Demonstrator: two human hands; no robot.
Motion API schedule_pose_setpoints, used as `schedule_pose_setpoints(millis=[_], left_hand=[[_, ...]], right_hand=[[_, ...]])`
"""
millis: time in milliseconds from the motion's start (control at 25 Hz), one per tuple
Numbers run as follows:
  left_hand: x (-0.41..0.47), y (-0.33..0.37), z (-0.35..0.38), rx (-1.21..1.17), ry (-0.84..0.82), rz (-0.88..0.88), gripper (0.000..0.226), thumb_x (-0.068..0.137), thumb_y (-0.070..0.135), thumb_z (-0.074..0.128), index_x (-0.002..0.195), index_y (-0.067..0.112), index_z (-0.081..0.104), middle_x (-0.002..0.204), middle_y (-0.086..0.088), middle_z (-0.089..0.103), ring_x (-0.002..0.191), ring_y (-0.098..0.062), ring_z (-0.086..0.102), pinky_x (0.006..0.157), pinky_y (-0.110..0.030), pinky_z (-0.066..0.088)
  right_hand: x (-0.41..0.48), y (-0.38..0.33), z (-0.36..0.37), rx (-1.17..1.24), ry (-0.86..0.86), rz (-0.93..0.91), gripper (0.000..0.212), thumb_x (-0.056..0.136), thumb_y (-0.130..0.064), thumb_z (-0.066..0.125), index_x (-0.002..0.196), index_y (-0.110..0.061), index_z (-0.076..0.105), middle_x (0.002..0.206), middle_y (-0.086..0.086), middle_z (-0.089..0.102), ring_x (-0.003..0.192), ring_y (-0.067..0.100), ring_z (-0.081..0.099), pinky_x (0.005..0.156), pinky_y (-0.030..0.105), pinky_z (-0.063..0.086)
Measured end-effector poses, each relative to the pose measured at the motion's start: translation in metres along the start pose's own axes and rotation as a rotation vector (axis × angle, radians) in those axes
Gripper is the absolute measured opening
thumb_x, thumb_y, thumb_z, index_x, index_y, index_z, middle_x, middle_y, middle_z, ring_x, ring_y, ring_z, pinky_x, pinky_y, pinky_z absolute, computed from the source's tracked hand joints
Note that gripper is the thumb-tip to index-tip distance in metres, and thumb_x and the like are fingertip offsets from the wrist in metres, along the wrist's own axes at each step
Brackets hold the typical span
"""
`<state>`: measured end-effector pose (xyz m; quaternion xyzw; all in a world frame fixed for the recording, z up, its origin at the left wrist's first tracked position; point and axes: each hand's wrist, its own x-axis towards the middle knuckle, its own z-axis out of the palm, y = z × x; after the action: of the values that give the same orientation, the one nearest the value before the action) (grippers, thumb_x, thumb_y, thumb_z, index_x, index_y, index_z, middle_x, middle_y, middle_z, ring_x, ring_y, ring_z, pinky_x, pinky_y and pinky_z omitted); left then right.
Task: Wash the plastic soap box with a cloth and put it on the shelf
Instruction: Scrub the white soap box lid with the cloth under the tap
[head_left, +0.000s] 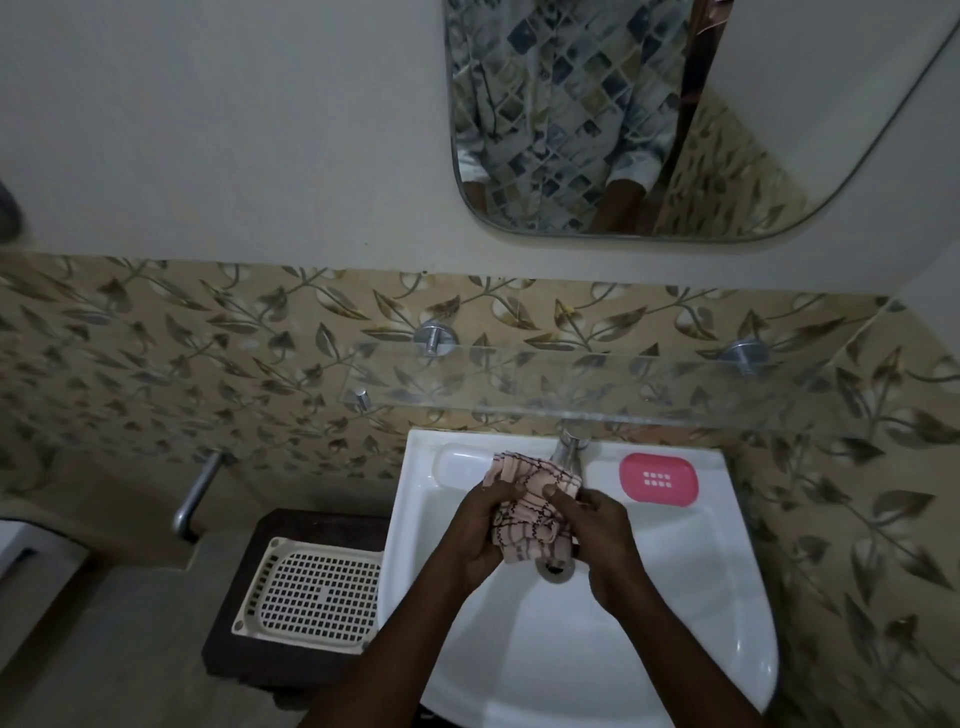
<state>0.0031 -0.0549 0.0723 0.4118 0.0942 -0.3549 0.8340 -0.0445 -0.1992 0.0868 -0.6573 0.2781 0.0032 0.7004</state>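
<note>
A pink plastic soap box (658, 478) with a slotted middle lies on the white sink's (691, 597) back right ledge. Over the basin, both hands hold a bunched pink cloth (530, 512) with dark checked lines, just in front of the tap (569, 448). My left hand (480, 535) grips the cloth's left side. My right hand (602, 535) grips its right side, thumb on top. The cloth hides part of the drain (556, 570). A clear glass shelf (623, 387) on metal pegs runs along the tiled wall above the sink.
A cream perforated tray (311, 592) lies on a dark stool (291, 525) left of the sink. A metal pipe (195, 493) sticks out of the wall further left. A mirror (649, 114) hangs above the shelf, reflecting a person's patterned shirt.
</note>
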Motion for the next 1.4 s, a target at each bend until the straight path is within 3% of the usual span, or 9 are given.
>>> schedule_pose_setpoints(millis=[80,200,360,520,800,920,1040,1240,1400], left_hand=[[-0.001,0.002,-0.004,-0.013,-0.007,-0.032,0.043,0.090,0.021,0.064,0.124,-0.004,0.062,0.123,-0.028,0.066,0.109,-0.039,0.067,0.090,-0.048,0.057],[-0.005,0.006,-0.015,-0.054,-0.081,-0.053,0.056,0.098,0.037,0.055,0.136,-0.005,0.053,0.134,-0.029,0.057,0.121,-0.040,0.056,0.105,-0.054,0.044],[-0.016,0.009,-0.028,0.137,-0.226,0.008,0.052,0.088,0.011,0.071,0.134,-0.006,0.054,0.130,-0.028,0.060,0.119,-0.041,0.060,0.102,-0.053,0.048],[-0.020,0.004,-0.030,0.125,-0.142,-0.014,0.049,0.083,-0.006,0.060,0.132,-0.004,0.056,0.131,-0.029,0.060,0.120,-0.042,0.059,0.099,-0.051,0.051],[-0.020,0.002,-0.023,-0.016,-0.018,-0.001,0.029,0.095,0.005,0.049,0.120,0.001,0.062,0.124,-0.032,0.061,0.108,-0.039,0.064,0.099,-0.054,0.050],[-0.017,-0.006,-0.018,0.039,0.005,0.048,0.021,0.094,0.006,0.052,0.113,0.003,0.060,0.124,-0.036,0.057,0.111,-0.045,0.057,0.104,-0.070,0.037],[-0.015,-0.008,-0.016,-0.012,0.027,0.054,0.025,0.092,0.019,0.054,0.110,0.006,0.066,0.122,-0.031,0.061,0.111,-0.042,0.059,0.104,-0.065,0.041],[-0.015,-0.017,-0.017,0.834,0.179,0.229,0.038,0.080,0.055,0.070,0.091,0.019,0.071,0.087,-0.002,0.074,0.080,-0.014,0.070,0.071,-0.032,0.056],[-0.011,-0.030,-0.019,0.881,0.211,0.086,0.064,0.084,0.076,0.048,0.081,0.015,0.069,0.073,-0.001,0.070,0.068,-0.012,0.062,0.066,-0.030,0.050]], right_hand=[[-0.002,0.000,-0.006,-0.302,0.058,-0.285,0.039,0.084,-0.033,0.077,0.120,-0.023,0.065,0.114,-0.004,0.068,0.100,0.007,0.066,0.082,0.028,0.055],[0.001,-0.012,-0.016,-0.605,-0.280,-0.573,0.033,0.083,-0.028,0.078,0.115,-0.023,0.073,0.121,-0.006,0.058,0.115,0.004,0.050,0.094,0.014,0.040],[0.005,-0.016,-0.013,-0.435,-0.286,-0.417,0.008,0.087,-0.014,0.073,0.088,-0.018,0.080,0.105,-0.001,0.070,0.103,0.010,0.062,0.088,0.024,0.047],[0.007,-0.021,-0.008,-0.040,-0.283,-0.164,0.020,0.092,-0.020,0.053,0.095,-0.011,0.070,0.106,0.010,0.073,0.104,0.028,0.065,0.085,0.034,0.048],[-0.007,0.001,-0.018,-0.643,-0.401,-0.583,0.023,0.085,-0.017,0.064,0.062,-0.020,0.066,0.159,-0.007,0.025,0.149,0.009,0.017,0.117,0.032,0.021],[-0.013,0.004,-0.019,-0.349,-0.205,-0.360,0.027,0.076,-0.018,0.085,0.085,-0.017,0.059,0.139,-0.008,0.052,0.130,0.003,0.049,0.097,0.019,0.047],[-0.010,0.012,-0.020,0.063,-0.237,0.052,0.057,0.068,-0.012,0.088,0.114,-0.022,0.055,0.106,0.006,0.075,0.096,0.027,0.073,0.072,0.041,0.062],[-0.010,0.029,-0.024,-0.029,-0.108,-0.100,0.026,0.082,0.002,0.071,0.104,-0.012,0.068,0.093,0.010,0.077,0.088,0.029,0.073,0.066,0.036,0.061],[-0.008,0.033,-0.011,-0.315,-0.030,-0.285,0.011,0.098,-0.016,0.059,0.108,-0.017,0.055,0.090,-0.002,0.073,0.080,0.008,0.070,0.066,0.021,0.056]])
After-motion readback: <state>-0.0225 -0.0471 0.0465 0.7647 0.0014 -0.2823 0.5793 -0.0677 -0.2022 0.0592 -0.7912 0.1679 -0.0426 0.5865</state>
